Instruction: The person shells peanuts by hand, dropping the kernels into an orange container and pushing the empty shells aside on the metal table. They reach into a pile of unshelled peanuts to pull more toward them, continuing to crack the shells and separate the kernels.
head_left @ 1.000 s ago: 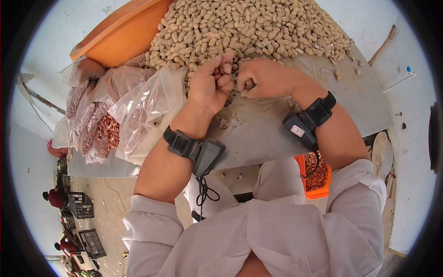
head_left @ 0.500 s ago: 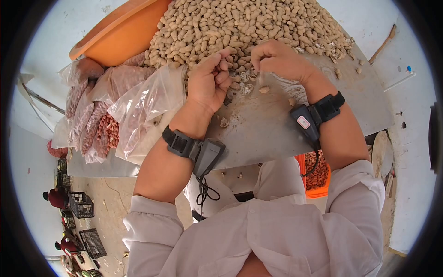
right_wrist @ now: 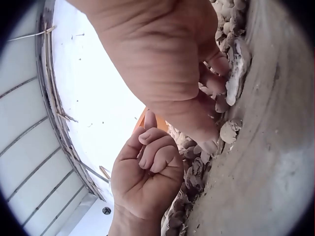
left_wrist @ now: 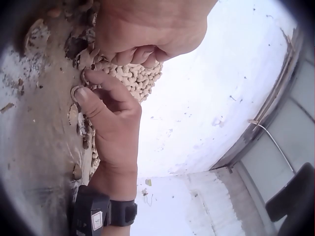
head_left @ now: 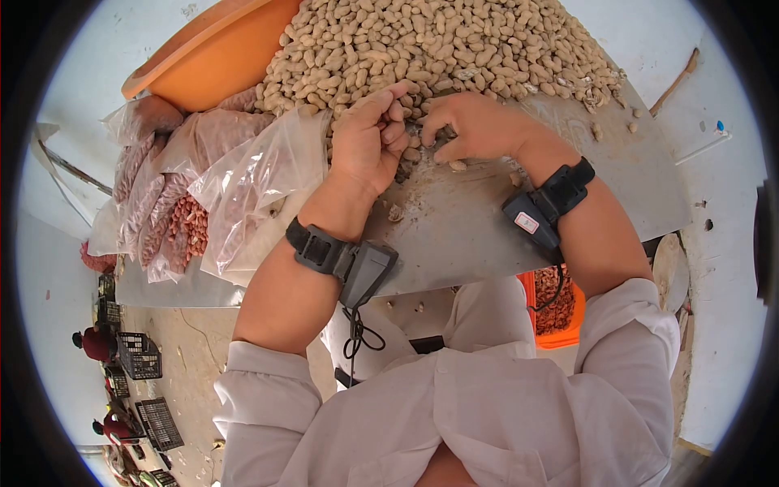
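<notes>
A large heap of unshelled peanuts (head_left: 422, 49) covers the far part of the metal table (head_left: 438, 235). At its near edge my left hand (head_left: 363, 142) is turned palm up, fingers curled over reddish peanut kernels (head_left: 380, 126) that are mostly hidden in the palm. Just to its right, my right hand (head_left: 483, 126) reaches down to the peanuts, thumb and fingers bent and spread apart. Its fingertips are right at the loose shells, as the right wrist view shows, where a pale piece of shell (right_wrist: 238, 71) lies beside them.
Clear plastic bags (head_left: 268, 170) lie on the left, some filled with kernels (head_left: 188, 227). Behind them an orange basin (head_left: 211, 65) leans against the heap. Below the table's front edge stands an orange container (head_left: 577, 325) of reddish bits. Black crates (head_left: 139, 357) and people are at far left.
My right hand moved away from the left hand to the upper right, then came back down and left to the shells. My left hand has curled further over its kernels, barely shifting.
</notes>
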A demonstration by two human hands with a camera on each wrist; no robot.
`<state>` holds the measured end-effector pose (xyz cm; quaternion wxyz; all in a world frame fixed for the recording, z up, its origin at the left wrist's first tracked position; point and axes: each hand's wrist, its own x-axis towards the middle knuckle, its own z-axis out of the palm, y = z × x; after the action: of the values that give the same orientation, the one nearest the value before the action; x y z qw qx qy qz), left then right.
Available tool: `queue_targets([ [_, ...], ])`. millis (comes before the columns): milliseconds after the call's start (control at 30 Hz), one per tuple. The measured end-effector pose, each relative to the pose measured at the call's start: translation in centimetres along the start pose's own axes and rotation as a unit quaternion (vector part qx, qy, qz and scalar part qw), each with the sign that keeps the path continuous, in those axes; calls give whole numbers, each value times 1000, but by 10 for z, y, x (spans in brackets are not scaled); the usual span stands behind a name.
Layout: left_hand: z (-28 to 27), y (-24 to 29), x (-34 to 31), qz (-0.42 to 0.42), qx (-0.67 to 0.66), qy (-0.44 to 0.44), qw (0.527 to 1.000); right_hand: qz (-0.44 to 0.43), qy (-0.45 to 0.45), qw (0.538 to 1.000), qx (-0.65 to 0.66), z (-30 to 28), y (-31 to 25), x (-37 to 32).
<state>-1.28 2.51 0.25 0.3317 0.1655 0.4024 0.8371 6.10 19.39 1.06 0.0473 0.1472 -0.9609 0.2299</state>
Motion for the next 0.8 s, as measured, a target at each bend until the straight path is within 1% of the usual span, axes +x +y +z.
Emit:
queue_targets([
  [133, -1, -1, 2, -1, 0, 4, 1000, 1, -34, 999, -25, -4, -4, -3],
  [233, -2, -1, 1, -5, -2, 4, 1000, 104, -44, 980, -163, -20, -9, -15],
  [333, -1, 0, 1, -6, -2, 3, 1000, 161, -17, 958, -237, -28, 3, -20],
  [433, -2, 0, 1, -1, -2, 1, 1000, 236, 27, 944, -229, -37, 3, -22],
  [533, -4, 1, 2, 6, 11, -4, 1000, 207, 97, 949, -219, -39, 6, -22],
  [633, -4, 2, 1, 14, 30, -2, 999, 177, 124, 962, -167, -37, 19, -23],
  [733, -4, 3, 1, 15, 29, 11, 999, 162, 114, 967, -162, -31, 33, -19],
  [800, -3, 5, 1, 17, 37, 18, 999, 155, 126, 969, -148, -23, 31, -16],
])
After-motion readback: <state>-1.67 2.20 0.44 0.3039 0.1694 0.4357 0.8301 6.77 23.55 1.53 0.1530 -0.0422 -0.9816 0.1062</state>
